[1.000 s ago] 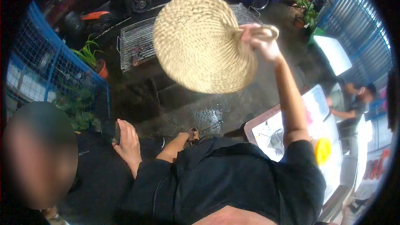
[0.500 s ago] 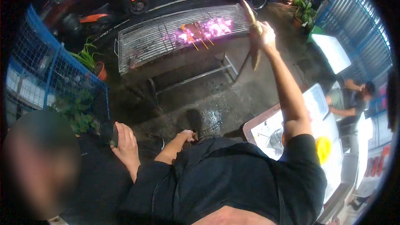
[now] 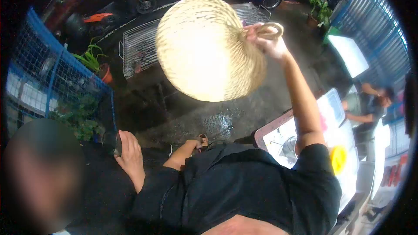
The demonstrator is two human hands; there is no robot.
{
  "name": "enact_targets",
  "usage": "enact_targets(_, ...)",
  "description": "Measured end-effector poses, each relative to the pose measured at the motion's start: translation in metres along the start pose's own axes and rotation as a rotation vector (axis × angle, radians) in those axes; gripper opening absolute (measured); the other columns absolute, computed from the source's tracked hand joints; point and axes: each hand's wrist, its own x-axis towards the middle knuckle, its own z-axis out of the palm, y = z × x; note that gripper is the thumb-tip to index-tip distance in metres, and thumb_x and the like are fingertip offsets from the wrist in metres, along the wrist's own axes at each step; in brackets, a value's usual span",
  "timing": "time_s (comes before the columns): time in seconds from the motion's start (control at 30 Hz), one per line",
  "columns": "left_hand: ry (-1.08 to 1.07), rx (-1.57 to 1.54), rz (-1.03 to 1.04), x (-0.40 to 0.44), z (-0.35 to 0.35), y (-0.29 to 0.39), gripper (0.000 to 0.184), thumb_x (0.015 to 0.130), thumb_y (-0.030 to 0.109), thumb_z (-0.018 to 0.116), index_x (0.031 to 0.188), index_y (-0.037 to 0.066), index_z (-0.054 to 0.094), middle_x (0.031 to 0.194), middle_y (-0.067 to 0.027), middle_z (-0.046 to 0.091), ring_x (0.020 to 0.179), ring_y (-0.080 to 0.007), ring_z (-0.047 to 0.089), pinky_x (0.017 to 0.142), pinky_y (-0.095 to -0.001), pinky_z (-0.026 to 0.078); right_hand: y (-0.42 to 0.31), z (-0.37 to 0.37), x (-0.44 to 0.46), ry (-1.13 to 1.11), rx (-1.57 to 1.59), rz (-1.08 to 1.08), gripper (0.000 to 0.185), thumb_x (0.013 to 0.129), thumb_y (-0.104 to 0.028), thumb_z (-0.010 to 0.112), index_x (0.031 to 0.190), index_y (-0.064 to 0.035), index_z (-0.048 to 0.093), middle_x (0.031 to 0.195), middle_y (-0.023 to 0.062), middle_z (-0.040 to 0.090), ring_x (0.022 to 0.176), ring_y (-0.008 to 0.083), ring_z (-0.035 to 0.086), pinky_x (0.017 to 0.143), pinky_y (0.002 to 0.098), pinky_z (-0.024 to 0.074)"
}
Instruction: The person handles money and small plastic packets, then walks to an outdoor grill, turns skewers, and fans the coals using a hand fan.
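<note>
My right hand, raised over the near right side of the charcoal grill, is wrapped round the looped handle of a woven hand fan. The fan's broad pale face is turned toward me and covers the middle of the grill, so the coals and skewers there are hidden. Low beside my body, my left hand looks closed, near a sandalled foot. Whatever it may hold cannot be made out.
At left, another person's hand is by a dark object. A table with plastic containers and a yellow item stands at right. A blue mesh fence and potted plant border the left; a seated person is at far right.
The fan has swung from edge-on at the right to face-on, leftward across the grill, now covering the glowing coals and skewers. My left hand has barely moved.
</note>
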Motion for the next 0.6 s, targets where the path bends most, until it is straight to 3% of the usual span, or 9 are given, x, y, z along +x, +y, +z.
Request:
enact_targets(0.1,-0.015,0.008,-0.010,-0.006,-0.009,0.008,0.043,0.076,0.040,0.065,0.105,0.007,0.067,0.105,-0.0130,0.066,0.097,-0.0292,0.063,0.083,-0.0392,0.050,0.067,-0.015,0.003,0.288,-0.673,0.018,0.026,0.073,-0.013,0.065,0.098,-0.0117,0.065,0.094,0.0140,0.061,0.089,0.0321,0.059,0.078,0.0355,0.0492)
enact_targets(0.17,-0.020,0.008,-0.005,-0.005,-0.014,0.011,0.044,0.076,0.040,0.065,0.105,0.007,0.067,0.105,-0.0131,0.066,0.097,-0.0293,0.063,0.083,-0.0393,0.050,0.060,0.001,-0.003,0.367,-0.672,0.087,0.031,0.070,-0.011,0.064,0.101,-0.0121,0.063,0.098,0.0140,0.060,0.091,0.0328,0.059,0.079,0.0371,0.0491)
enact_targets(0.2,-0.018,0.005,-0.003,-0.004,-0.018,0.011,0.044,0.076,0.040,0.065,0.105,0.007,0.067,0.105,-0.0132,0.065,0.097,-0.0294,0.063,0.083,-0.0393,0.050,0.052,0.003,-0.005,0.272,-0.709,-0.202,0.031,0.070,-0.010,0.064,0.100,-0.0114,0.064,0.100,0.0142,0.061,0.091,0.0338,0.058,0.079,0.0370,0.0488)
enact_targets(0.23,-0.018,0.002,0.001,-0.002,-0.021,0.014,0.044,0.076,0.041,0.065,0.105,0.007,0.067,0.105,-0.0133,0.065,0.097,-0.0294,0.063,0.083,-0.0394,0.050,0.046,0.009,-0.003,0.193,-0.360,-0.114,0.021,0.074,-0.008,0.065,0.095,-0.0056,0.065,0.099,0.0077,0.063,0.089,0.0197,0.061,0.078,0.0327,0.0487)
enact_targets(0.33,-0.036,0.014,0.004,-0.001,-0.021,0.012,0.045,0.077,0.042,0.064,0.105,0.007,0.067,0.106,-0.0136,0.065,0.098,-0.0296,0.063,0.083,-0.0396,0.050,0.011,0.002,-0.003,-0.003,-0.088,0.062,0.020,0.077,-0.009,0.065,0.095,-0.0012,0.064,0.103,0.0074,0.063,0.094,0.0180,0.059,0.081,0.0308,0.0484)
enact_targets(0.43,-0.048,0.025,0.010,0.000,-0.026,0.015,0.046,0.077,0.042,0.064,0.105,0.006,0.067,0.106,-0.0138,0.065,0.098,-0.0297,0.062,0.083,-0.0397,0.049,0.073,-0.008,0.000,0.333,-0.751,-0.066,0.019,0.080,-0.011,0.061,0.097,-0.0055,0.065,0.099,0.0110,0.063,0.091,0.0255,0.060,0.078,0.0328,0.0494)
enact_targets(0.47,-0.049,0.031,0.011,0.000,-0.027,0.014,0.046,0.077,0.043,0.064,0.105,0.006,0.067,0.106,-0.0139,0.065,0.098,-0.0298,0.062,0.083,-0.0398,0.049,0.063,0.001,-0.003,0.408,-0.712,0.129,0.019,0.081,-0.009,0.059,0.099,-0.0083,0.065,0.096,0.0108,0.062,0.090,0.0270,0.059,0.077,0.0340,0.0506)
enact_targets(0.5,-0.051,0.038,0.009,0.000,-0.030,0.014,0.046,0.077,0.043,0.064,0.105,0.006,0.067,0.106,-0.0140,0.065,0.098,-0.0298,0.062,0.083,-0.0398,0.049,0.078,0.000,-0.002,0.316,-0.707,0.038,0.020,0.082,-0.012,0.063,0.102,-0.0129,0.065,0.097,0.0117,0.061,0.088,0.0313,0.061,0.077,0.0381,0.0494)
enact_targets(0.6,-0.053,0.033,0.008,0.002,-0.033,0.015,0.047,0.077,0.044,0.064,0.105,0.006,0.067,0.107,-0.0142,0.065,0.099,-0.0300,0.062,0.083,-0.0400,0.049,0.015,0.005,0.001,0.037,0.082,0.003,0.027,0.069,-0.008,0.075,0.095,-0.0093,0.066,0.094,0.0084,0.066,0.087,0.0232,0.063,0.077,0.0350,0.0498)
